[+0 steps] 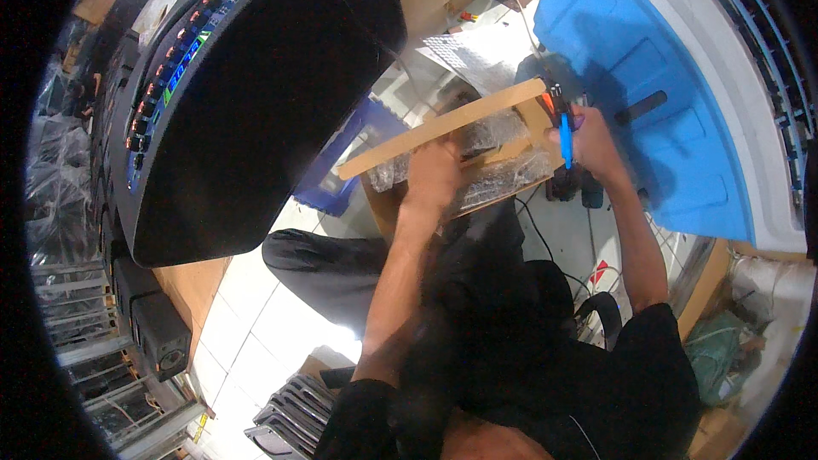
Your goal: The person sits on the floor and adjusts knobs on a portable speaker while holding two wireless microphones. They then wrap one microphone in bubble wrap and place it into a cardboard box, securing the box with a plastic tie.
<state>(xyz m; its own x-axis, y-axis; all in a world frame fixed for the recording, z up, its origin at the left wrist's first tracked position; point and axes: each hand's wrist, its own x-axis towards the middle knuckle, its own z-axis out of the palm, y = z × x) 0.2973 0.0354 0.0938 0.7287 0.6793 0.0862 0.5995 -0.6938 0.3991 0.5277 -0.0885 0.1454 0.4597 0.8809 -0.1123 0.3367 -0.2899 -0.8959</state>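
Note:
An open cardboard box (535,131) stands in front of my lap, with clear bubble wrap (503,182) around what is inside. A long, straight tan strip (486,116) slants across the top of the box; I cannot tell whether it is a flap or tape. My left hand (436,172) reaches down at the box below this strip, its fingertips hidden. At the strip's right end, my right hand (591,143) is closed round a blue, black and orange tool (566,138) that looks like a hand-held tape dispenser.
A large black speaker (281,94) with lit controls looms at the left. On the right stands a blue plastic panel (648,94). A purple-blue package (328,192) and a sheet of perforated white material (477,55) lie beyond the box. Black cable (545,243) trails over the tiles.

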